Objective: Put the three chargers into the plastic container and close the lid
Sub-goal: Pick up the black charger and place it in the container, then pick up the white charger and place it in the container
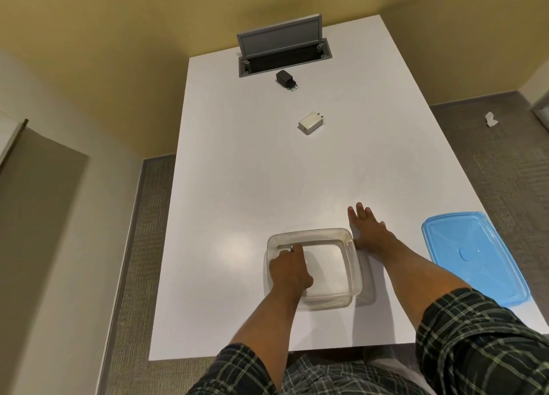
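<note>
A clear plastic container (350, 264) stands open on the white table near me. My left hand (289, 271) is inside it, fingers closed around a small charger (292, 248) of which only a metal tip shows. My right hand (367, 231) rests flat on the table, fingers apart, touching the container's right wall. The blue lid (472, 255) lies flat to the right of the container. A white charger (310, 123) lies further up the table, and a black charger (285, 79) lies beyond it near the far end.
An open grey cable hatch (282, 48) with its flap raised sits at the table's far end (386, 157). The table's near edge runs just in front of my body. A crumpled white scrap (490, 119) lies on the carpet to the right.
</note>
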Available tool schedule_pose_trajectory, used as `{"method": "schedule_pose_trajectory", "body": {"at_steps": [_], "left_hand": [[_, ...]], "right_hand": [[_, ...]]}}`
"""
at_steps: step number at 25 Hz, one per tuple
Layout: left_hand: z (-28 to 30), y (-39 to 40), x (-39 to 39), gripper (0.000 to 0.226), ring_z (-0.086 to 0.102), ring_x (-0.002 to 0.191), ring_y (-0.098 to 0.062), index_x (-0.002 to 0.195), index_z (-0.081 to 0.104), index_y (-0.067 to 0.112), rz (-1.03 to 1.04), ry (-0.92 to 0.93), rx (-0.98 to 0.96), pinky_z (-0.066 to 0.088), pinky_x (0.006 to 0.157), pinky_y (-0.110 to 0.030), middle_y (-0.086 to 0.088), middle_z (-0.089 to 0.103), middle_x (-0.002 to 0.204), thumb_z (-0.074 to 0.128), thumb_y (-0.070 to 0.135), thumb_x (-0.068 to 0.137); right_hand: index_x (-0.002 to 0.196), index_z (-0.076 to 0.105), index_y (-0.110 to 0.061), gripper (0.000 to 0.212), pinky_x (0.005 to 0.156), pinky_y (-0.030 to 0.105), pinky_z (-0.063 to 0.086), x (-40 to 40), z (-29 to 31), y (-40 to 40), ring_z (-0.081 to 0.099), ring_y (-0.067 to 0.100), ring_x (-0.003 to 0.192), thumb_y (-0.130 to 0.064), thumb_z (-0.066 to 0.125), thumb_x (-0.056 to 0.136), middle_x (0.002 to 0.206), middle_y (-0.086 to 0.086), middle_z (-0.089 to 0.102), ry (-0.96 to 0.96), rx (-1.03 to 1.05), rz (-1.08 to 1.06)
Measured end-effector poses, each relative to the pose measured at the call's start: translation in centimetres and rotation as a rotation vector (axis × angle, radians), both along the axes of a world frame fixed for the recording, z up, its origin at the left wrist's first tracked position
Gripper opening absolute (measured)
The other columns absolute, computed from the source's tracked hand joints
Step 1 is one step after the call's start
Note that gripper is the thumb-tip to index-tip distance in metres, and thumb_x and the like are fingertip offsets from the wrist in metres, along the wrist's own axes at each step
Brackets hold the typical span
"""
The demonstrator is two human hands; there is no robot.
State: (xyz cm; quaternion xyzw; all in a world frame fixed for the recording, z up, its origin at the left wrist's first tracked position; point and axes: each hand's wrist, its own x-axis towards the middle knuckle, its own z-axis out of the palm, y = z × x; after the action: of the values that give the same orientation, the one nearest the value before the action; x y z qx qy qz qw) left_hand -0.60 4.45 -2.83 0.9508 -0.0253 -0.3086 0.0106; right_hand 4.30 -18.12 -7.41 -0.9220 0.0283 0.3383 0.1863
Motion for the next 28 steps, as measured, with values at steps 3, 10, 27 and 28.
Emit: {"method": "schedule_pose_trajectory", "body": {"at_steps": [3,10,27,28], "left_hand": [[0.6,-0.3,0.8,0.047,0.067,0.107,-0.026,0.127,0.054,0.014,-0.107,-0.032,0.052,0.049,0.082,-0.034,-0.007,0.068,0.116,0.066,0.019,0.082],[3.4,0.0,4.8,0.023,0.068,0.086,-0.033,0.097,0.068,0.009,-0.374,-0.202,0.040,0.041,0.068,-0.031,-0.010,0.068,0.098,0.051,0.023,0.090],[-2.2,6.8,19.6,0.078,0.022,0.153,-0.031,0.159,0.020,0.009,-0.231,-0.370,-0.198,0.027,0.118,-0.045,-0.010,0.019,0.167,0.010,0.054,0.096],[-2.4,7.1,19.7,0.082,0.019,0.154,-0.031,0.159,0.018,0.009,-0.241,-0.363,-0.198,0.025,0.120,-0.045,-0.010,0.017,0.167,0.005,0.056,0.093]], "right_hand": [[0.159,-0.004,-0.019,0.097,0.120,0.059,0.013,0.1,-0.2,-0.1,-0.010,0.026,0.154,-0.040,0.062,0.091,0.166,0.005,-0.016,-0.001,-0.002,-0.001],[0.159,-0.004,-0.020,0.095,0.122,0.057,0.013,0.0,0.5,0.1,-0.010,0.025,0.154,-0.037,0.060,0.092,0.166,0.004,-0.017,0.011,-0.009,-0.006],[0.090,0.062,-0.020,0.027,0.060,0.029,0.045,8.0,-1.0,1.3,0.063,0.027,0.070,-0.035,0.039,0.090,0.074,0.000,0.064,-0.329,-0.320,-0.189],[0.083,0.067,-0.019,0.028,0.061,0.028,0.045,8.4,-0.5,1.7,0.065,0.027,0.070,-0.030,0.041,0.090,0.073,0.000,0.067,-0.325,-0.349,-0.197]]}}
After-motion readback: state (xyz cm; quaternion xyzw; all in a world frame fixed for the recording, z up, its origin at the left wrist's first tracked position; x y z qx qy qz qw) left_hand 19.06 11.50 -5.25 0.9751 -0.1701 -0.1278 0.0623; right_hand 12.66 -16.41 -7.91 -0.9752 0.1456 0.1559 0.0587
